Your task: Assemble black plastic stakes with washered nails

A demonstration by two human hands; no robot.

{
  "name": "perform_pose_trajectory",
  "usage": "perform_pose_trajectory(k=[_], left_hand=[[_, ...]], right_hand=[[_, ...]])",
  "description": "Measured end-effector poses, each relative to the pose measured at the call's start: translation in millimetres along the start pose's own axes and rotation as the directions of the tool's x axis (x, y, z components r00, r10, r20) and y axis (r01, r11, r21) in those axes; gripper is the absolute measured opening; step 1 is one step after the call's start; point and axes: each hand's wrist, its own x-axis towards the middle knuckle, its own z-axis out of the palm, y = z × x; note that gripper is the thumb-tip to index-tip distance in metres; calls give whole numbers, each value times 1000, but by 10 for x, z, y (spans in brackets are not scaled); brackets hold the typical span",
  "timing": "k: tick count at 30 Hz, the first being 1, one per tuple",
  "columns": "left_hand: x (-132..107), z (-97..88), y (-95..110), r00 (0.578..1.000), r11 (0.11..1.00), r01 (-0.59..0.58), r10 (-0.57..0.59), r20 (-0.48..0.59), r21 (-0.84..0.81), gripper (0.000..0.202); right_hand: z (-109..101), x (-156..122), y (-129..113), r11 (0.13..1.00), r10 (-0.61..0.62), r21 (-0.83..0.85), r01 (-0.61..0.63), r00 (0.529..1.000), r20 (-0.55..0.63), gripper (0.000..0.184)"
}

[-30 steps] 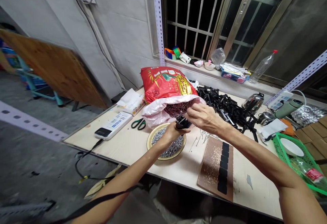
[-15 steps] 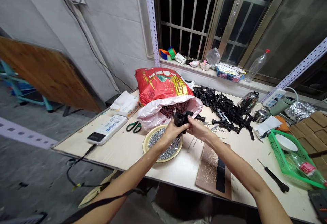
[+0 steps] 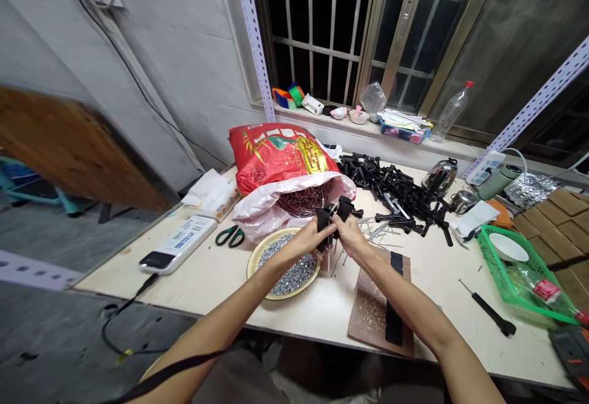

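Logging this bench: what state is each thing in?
Black plastic pieces: held in left hand, right hand touching
Red plastic sack: mouth open
Round yellow bowl: holding small silvery parts
Clear plastic bottle: red cap on
White rectangular device: cable attached
Green-handled scissors: unclear, blades hidden

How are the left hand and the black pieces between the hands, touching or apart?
Touching. The head view shows the left hand closed around the black pieces.

Dark barred window (image 3: 317,42) | pale wall (image 3: 184,54) | grey floor (image 3: 50,330) | light-topped table (image 3: 211,281)
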Motion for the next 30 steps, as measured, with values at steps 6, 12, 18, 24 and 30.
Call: perform_pose_trajectory(k=[6,12,18,24,30], left_hand=[[85,-107,-63,997,998,-61,62,-52,18,47],[83,-54,-59,970,984,-179,174,-169,-14,44],[107,45,14,986,962,-66,22,-165,-267,65],[95,64,51,972,936,-110,31,-232,-335,54],[52,126,80,997,991,-47,38,-74,-125,57]], right_hand=[[-16,-20,4,1000,-7,-14,7,999,41,44],[52,-54,-58,945,-252,-229,233,966,-57,32],[87,-50,-108,939,-208,-270,213,977,45,34],[-5,-118,-166,747,-391,-502,436,899,199,57],[2,-85,-185,938,-235,-289,189,963,-133,38]])
